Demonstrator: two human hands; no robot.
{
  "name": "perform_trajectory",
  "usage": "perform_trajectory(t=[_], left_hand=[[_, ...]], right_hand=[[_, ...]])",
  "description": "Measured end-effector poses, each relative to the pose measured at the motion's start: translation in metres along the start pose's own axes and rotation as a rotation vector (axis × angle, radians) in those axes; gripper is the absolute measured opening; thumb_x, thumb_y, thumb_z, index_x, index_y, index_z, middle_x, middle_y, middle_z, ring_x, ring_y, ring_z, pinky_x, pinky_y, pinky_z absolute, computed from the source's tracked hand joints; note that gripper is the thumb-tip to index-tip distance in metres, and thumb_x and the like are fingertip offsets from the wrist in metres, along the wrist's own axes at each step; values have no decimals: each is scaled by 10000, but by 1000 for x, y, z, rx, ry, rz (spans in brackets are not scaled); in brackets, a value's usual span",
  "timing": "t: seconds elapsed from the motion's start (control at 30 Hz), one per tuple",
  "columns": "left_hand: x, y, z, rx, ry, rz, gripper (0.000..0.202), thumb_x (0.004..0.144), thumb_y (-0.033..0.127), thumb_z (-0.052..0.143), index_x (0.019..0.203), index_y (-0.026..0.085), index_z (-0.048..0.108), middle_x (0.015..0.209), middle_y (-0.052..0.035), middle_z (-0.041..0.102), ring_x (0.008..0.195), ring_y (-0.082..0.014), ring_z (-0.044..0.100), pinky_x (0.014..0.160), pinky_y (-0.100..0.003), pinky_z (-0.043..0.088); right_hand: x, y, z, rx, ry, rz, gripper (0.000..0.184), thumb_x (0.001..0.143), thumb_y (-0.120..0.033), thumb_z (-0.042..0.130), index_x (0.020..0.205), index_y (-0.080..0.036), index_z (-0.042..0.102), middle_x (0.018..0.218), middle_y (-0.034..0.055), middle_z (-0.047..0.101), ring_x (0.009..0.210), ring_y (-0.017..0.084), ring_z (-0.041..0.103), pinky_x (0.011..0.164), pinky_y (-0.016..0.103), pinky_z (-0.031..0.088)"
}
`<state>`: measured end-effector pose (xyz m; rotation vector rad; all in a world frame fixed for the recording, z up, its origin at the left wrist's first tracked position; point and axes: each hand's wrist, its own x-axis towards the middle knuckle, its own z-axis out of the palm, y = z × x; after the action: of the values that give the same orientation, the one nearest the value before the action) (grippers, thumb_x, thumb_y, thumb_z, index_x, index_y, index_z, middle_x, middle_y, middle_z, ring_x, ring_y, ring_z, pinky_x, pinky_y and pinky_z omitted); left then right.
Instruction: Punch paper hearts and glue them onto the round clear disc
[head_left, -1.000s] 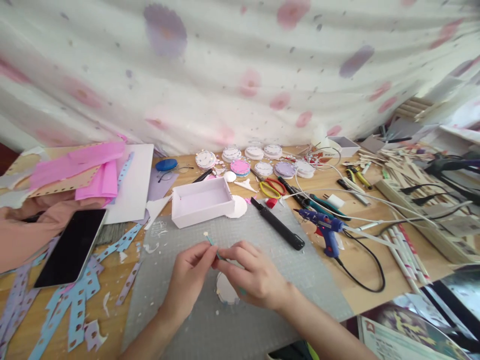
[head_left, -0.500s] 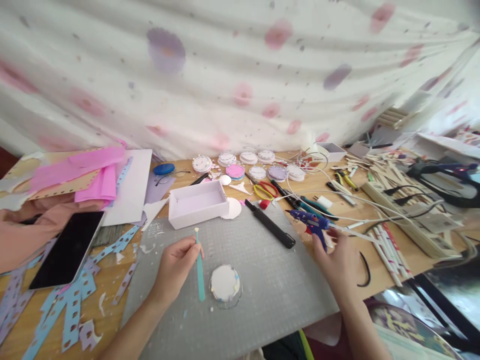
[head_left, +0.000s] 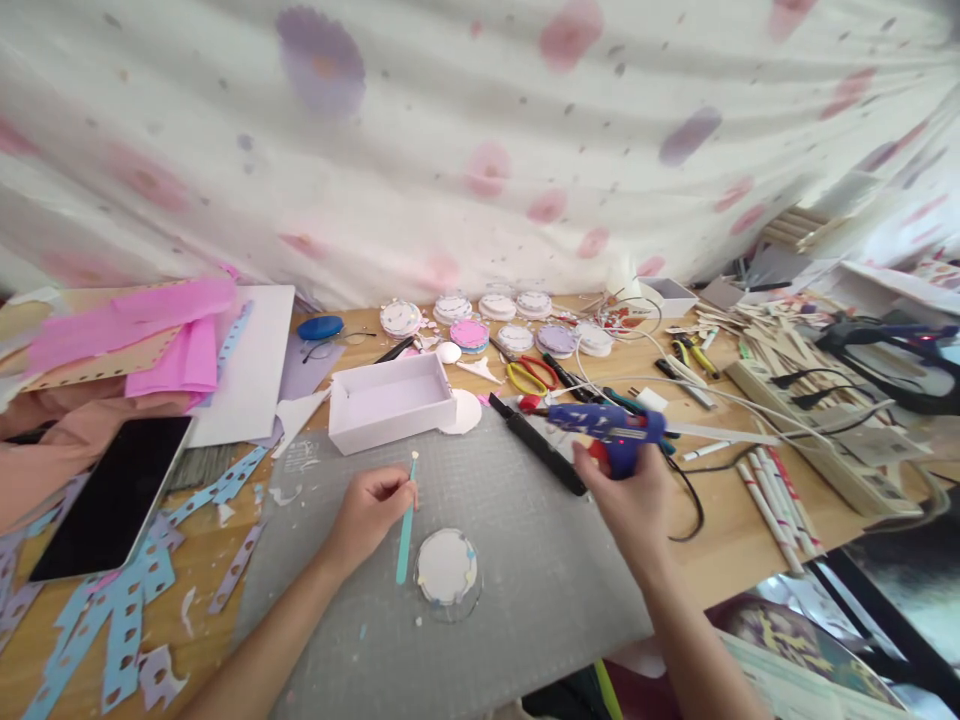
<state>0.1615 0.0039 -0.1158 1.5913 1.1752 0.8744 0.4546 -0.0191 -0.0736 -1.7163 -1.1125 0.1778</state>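
Note:
My left hand [head_left: 373, 522] is closed around teal tweezers [head_left: 406, 545], held upright with a tiny cream piece [head_left: 414, 456] at the top end. My right hand [head_left: 630, 505] grips a blue hot glue gun [head_left: 609, 424], lifted over the mat's right side with its nozzle pointing left. A glue stick [head_left: 724, 434] sticks out of its back. Between my hands, a round white disc [head_left: 447, 567] lies on the grey cutting mat [head_left: 360, 650], with small pale blue and cream bits around its rim and a thin clear ring at its edge.
A white open box [head_left: 391, 404] and a black pen-like tool [head_left: 541, 448] lie beyond the disc. Several decorated discs [head_left: 469, 336] line the back. A phone [head_left: 112, 497] and punched paper strips [head_left: 124, 640] are left; markers [head_left: 776, 510] and a power strip [head_left: 817, 440] right.
My right hand has lifted the glue gun and brought it left over the mat. The left hand has shifted slightly right with the tweezers. The view has moved a little.

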Motion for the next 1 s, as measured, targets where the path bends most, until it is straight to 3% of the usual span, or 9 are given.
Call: perform_trajectory(t=[0.17,0.27,0.5,1.0], left_hand=[[-3,4,-1,21,-40,18,363,882,272,550,540,176,476,557,60,423,536,-97,428,518,-229,341],[-3,7,-1,25,-58,24,318,816,218,482,504,189,428,550,54,380,543,-101,384,520,-235,301],[0,8,-2,31,-106,28,312,787,194,457,505,213,324,539,60,294,528,-105,327,508,-247,260],[-2,13,1,32,-145,4,313,763,200,472,523,220,271,550,51,320,530,-108,337,503,-244,268]], right_hand=[[-25,-13,51,68,-198,-78,165,669,-310,656,685,-221,518,482,-89,476,415,104,443,432,218,393],[-32,-6,66,79,-272,-91,137,661,-272,635,666,-220,509,462,-96,470,398,95,430,416,206,387],[-35,2,68,59,-319,-85,93,671,-235,602,680,-218,511,475,-94,473,405,94,439,422,200,404],[-38,4,69,29,-388,-150,107,650,-210,577,658,-235,474,454,-104,473,378,88,424,408,199,395]])
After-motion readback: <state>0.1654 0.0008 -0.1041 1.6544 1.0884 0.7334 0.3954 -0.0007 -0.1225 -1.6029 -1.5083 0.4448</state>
